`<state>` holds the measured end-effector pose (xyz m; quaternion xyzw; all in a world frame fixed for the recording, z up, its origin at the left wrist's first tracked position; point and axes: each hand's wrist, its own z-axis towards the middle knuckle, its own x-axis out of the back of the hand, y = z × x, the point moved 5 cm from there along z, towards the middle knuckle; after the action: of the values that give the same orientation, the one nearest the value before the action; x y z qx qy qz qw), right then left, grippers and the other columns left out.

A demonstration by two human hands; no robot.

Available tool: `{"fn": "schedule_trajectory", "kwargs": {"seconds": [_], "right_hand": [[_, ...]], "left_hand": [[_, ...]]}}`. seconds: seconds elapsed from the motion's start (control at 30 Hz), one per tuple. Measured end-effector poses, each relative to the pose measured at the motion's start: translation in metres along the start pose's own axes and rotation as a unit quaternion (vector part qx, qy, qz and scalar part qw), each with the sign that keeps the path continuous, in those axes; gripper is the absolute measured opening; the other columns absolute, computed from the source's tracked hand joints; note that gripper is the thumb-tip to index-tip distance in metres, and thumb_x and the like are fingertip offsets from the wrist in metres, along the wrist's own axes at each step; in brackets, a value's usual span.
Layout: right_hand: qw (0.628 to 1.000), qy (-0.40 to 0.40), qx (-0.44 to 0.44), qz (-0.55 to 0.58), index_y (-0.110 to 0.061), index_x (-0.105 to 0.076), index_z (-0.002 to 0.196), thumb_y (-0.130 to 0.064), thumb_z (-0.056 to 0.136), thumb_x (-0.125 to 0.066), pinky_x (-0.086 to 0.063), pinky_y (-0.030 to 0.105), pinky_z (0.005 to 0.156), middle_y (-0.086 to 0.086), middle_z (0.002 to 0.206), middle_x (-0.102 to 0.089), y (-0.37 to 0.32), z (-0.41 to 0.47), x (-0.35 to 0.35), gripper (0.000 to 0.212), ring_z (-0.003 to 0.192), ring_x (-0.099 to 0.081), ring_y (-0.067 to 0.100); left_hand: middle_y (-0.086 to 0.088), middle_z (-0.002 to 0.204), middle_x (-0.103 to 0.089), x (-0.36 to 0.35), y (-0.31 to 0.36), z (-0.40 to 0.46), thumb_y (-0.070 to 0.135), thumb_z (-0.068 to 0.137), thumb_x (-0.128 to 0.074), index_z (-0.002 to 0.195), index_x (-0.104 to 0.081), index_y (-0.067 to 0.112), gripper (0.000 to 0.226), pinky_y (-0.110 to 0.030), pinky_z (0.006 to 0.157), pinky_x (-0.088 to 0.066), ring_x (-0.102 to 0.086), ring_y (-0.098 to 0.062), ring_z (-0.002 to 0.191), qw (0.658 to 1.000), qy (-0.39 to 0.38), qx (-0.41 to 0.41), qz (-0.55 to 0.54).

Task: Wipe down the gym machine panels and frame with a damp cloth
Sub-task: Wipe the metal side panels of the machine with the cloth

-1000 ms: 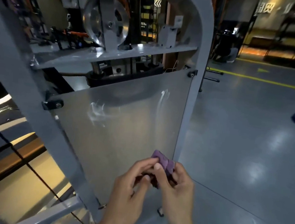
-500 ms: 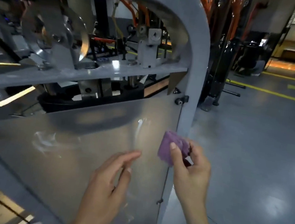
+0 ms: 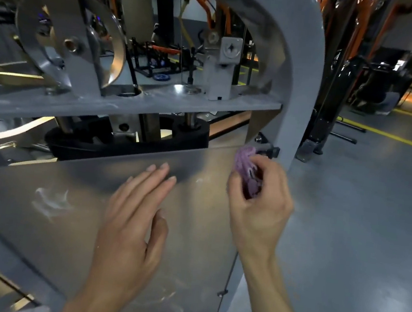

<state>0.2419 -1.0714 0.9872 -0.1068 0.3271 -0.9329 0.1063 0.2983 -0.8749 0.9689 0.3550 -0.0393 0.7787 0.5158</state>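
Both hands are up at the translucent panel (image 3: 71,204): the left hand (image 3: 130,224) lies spread with straight fingers flat against it, while the right hand (image 3: 258,208) pinches a bunched purple cloth (image 3: 245,169) between thumb and curled fingers. That cloth sits at the panel's upper right corner, just beside the grey frame (image 3: 302,90) and a black bracket (image 3: 271,150). No readable writing shows anywhere nearby.
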Motion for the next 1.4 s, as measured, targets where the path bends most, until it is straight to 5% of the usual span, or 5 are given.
{"fn": "schedule_trajectory", "kwargs": {"seconds": [0.73,0.93,1.1,1.27,1.4], "right_hand": [[0.999,0.027,0.026,-0.032,-0.007,-0.075,0.106,0.001,0.084,-0.075,-0.036,0.003,0.075,0.002,0.094,-0.063,0.001,0.03,0.013,0.023,0.077,-0.052,0.003],[0.991,-0.059,0.118,-0.006,-0.005,-0.075,0.11,-0.002,0.087,-0.073,-0.049,0.015,0.085,0.005,0.107,-0.065,-0.025,0.018,-0.011,0.023,0.093,-0.059,0.006],[0.997,0.02,0.055,-0.054,-0.005,-0.075,0.104,0.004,0.084,-0.07,-0.037,0.003,0.083,0.005,0.102,-0.066,0.004,0.048,0.019,0.022,0.087,-0.056,0.005],[0.987,-0.099,0.128,-0.023,-0.008,-0.073,0.116,-0.003,0.087,-0.068,-0.052,0.025,0.084,0.001,0.107,-0.069,-0.04,0.024,-0.023,0.029,0.094,-0.063,0.016],[0.994,-0.059,0.095,-0.019,-0.013,-0.075,0.104,0.002,0.083,-0.071,-0.045,0.016,0.077,-0.006,0.096,-0.067,-0.008,0.047,0.004,0.026,0.083,-0.058,0.009]], "left_hand": [[-0.004,0.15,-0.056,-0.011,0.002,-0.001,0.005,0.091,-0.055,0.13,-0.068,0.006,0.041,-0.056,0.119,-0.034,-0.048,-0.025,0.144,0.998,0.054,0.016,-0.01],[-0.003,0.151,-0.055,-0.012,0.001,0.001,0.01,0.093,-0.054,0.131,-0.067,0.009,0.04,-0.053,0.121,-0.032,-0.046,-0.022,0.145,0.998,0.052,0.02,-0.012],[-0.003,0.151,-0.056,-0.012,0.003,0.0,0.009,0.092,-0.054,0.129,-0.068,0.009,0.04,-0.05,0.123,-0.03,-0.046,-0.022,0.146,0.998,0.058,0.026,-0.016],[-0.004,0.15,-0.056,-0.014,0.002,0.0,0.01,0.092,-0.054,0.129,-0.068,0.009,0.039,-0.055,0.121,-0.032,-0.046,-0.024,0.146,0.998,0.051,0.026,-0.01],[-0.003,0.151,-0.055,-0.013,0.003,0.0,0.009,0.092,-0.054,0.129,-0.068,0.009,0.039,-0.052,0.123,-0.029,-0.046,-0.024,0.145,0.998,0.059,0.029,-0.013]]}}
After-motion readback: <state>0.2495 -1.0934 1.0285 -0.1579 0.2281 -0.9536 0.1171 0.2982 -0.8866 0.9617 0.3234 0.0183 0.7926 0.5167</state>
